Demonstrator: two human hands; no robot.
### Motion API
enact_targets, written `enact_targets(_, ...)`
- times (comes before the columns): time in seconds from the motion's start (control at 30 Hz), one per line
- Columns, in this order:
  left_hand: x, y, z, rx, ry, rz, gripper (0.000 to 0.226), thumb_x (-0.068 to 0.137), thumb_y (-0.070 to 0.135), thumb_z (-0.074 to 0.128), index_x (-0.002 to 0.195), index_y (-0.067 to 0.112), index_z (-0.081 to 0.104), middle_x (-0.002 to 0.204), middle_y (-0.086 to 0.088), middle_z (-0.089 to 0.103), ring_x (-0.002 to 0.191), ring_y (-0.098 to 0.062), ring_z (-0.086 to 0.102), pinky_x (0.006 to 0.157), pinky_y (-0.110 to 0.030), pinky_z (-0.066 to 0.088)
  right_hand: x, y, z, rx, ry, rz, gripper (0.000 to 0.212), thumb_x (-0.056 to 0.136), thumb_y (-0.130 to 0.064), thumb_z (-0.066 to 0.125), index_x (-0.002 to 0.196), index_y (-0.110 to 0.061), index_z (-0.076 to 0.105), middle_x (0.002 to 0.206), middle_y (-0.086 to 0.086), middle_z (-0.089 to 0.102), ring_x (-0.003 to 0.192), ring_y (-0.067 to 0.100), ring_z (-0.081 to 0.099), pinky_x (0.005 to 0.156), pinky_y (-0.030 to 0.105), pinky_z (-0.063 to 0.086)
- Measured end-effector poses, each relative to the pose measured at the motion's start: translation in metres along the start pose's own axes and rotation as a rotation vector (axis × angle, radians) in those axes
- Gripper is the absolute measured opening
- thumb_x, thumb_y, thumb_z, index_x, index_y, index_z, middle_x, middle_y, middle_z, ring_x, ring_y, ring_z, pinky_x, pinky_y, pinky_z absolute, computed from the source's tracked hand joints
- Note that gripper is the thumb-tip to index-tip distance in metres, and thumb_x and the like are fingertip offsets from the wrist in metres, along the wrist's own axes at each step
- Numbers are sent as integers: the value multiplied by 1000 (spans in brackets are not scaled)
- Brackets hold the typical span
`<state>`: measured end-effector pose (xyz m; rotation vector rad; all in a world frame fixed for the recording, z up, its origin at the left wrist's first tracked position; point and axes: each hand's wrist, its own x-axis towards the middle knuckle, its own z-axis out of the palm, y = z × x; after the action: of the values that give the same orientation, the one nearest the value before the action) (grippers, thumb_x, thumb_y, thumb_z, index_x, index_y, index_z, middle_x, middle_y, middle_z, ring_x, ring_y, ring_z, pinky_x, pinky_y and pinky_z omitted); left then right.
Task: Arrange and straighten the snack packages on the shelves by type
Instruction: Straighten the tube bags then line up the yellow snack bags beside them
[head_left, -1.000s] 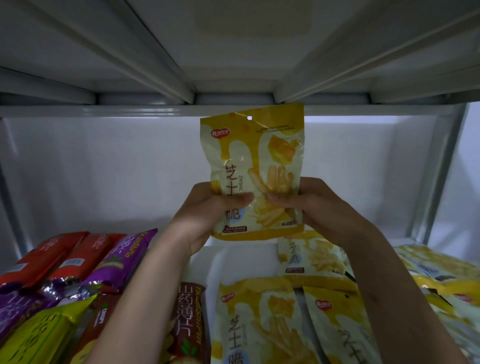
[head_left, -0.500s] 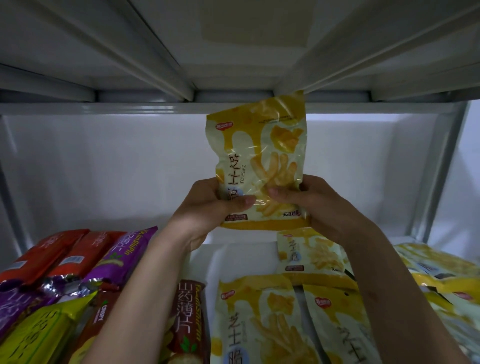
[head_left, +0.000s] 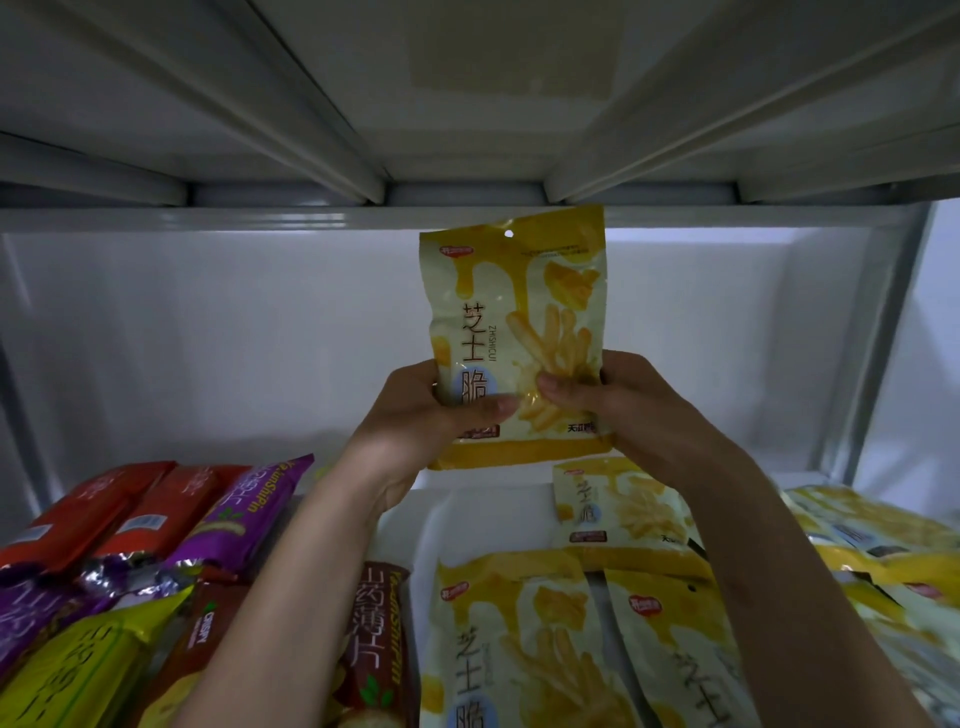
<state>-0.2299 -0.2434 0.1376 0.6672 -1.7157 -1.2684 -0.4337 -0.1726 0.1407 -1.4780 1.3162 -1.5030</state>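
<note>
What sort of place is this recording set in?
Probably a shop or stockroom: a metal shelf overhead, many identical yellow snack bags lying below, and purple and red packs grouped beside them.

Both hands, left hand (head_left: 431, 415) and right hand (head_left: 623, 410), hold a yellow pack (head_left: 517, 322) upright by its lower edge above the shelf (head_left: 405, 525), with yellow packs (head_left: 509, 639) below and red packs (head_left: 119, 509) at left.

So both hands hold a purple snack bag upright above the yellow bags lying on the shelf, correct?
Not quite: the head view shows the held bag is yellow and white, not purple. The left hand and right hand do hold it upright above the yellow bags on the shelf.
</note>
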Motion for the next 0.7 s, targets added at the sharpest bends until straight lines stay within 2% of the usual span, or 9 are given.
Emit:
enact_targets(0.17,-1,1,-2,-3,-17,12,36,80,21,84,114,15,74,105,-1,81,100,-18,78,91,-32,61,-1,-1,-1,-25,-21,79,48,80,-44,80,115,-11,77,113,5,80,108,23,76,107,47,54)
enact_targets(0.23,-2,0,-2,-32,-29,7,43,77,26,82,118,14,73,108,-3,81,103,-20,77,94,-36,60,-1,0,-1,-52,5,76,52,75,-47,81,111,-10,78,109,5,81,104,24,77,106,47,55)
enact_targets(0.3,-2,1,-3,-107,-42,-10,46,78,30,78,119,12,72,110,-7,80,104,-23,77,95,-38,60,-1,0,-3,-56,20,61,50,75,-46,81,109,-9,79,108,6,81,104,25,77,105,48,55)
enact_targets(0.43,-2,3,-1,-187,-36,-42,30,95,26,69,119,7,73,108,-12,80,102,-27,78,91,-38,62,2,2,-3,-56,37,52,48,77,-45,80,108,-9,80,110,6,81,109,26,76,109,53,51)
enact_targets(0.57,0,1,-1,-191,-7,-39,29,98,25,67,122,9,72,109,-11,80,103,-27,78,91,-41,62,1,2,-2,59,-12,74,39,92,-33,75,122,-8,74,118,6,79,113,25,75,108,49,53)
enact_targets(0.7,-2,3,2,-205,1,-24,28,99,30,66,121,13,73,108,-11,80,99,-28,78,79,-40,66,-2,-3,-1,167,-33,85,47,87,-30,77,125,-3,72,119,12,77,112,29,75,102,49,56)
